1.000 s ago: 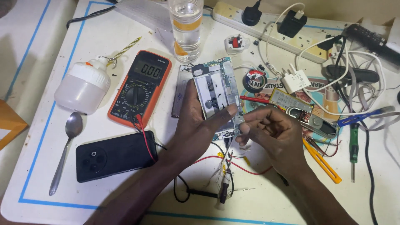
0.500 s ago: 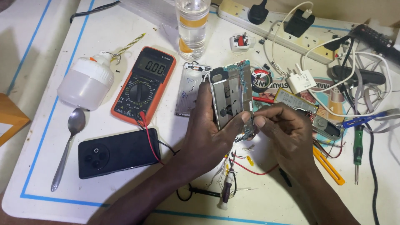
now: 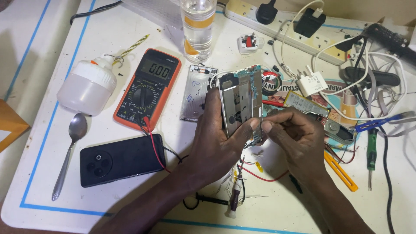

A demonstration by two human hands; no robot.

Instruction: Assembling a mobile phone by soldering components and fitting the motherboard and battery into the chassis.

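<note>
My left hand (image 3: 216, 141) grips an opened phone chassis (image 3: 241, 102), holding it upright with its metal frame and circuit board facing me. My right hand (image 3: 294, 138) pinches at the chassis's lower right edge with thumb and forefinger; anything between those fingertips is too small to make out. A detached silver back cover (image 3: 196, 93) lies flat on the white table (image 3: 130, 26) just left of the chassis. Red and black probe leads (image 3: 152, 141) run under my left wrist from an orange multimeter (image 3: 147, 89).
A black phone (image 3: 121, 160) lies face down at the lower left, beside a spoon (image 3: 69, 151) and a white bulb (image 3: 86, 86). A water bottle (image 3: 198, 26) and power strip (image 3: 281, 21) stand behind. Chargers, cables, a green screwdriver (image 3: 371, 156) and a yellow tool (image 3: 342, 173) crowd the right.
Both hands have tilted the chassis more upright and shifted it slightly; the right fingers stay pinched at its lower edge.
</note>
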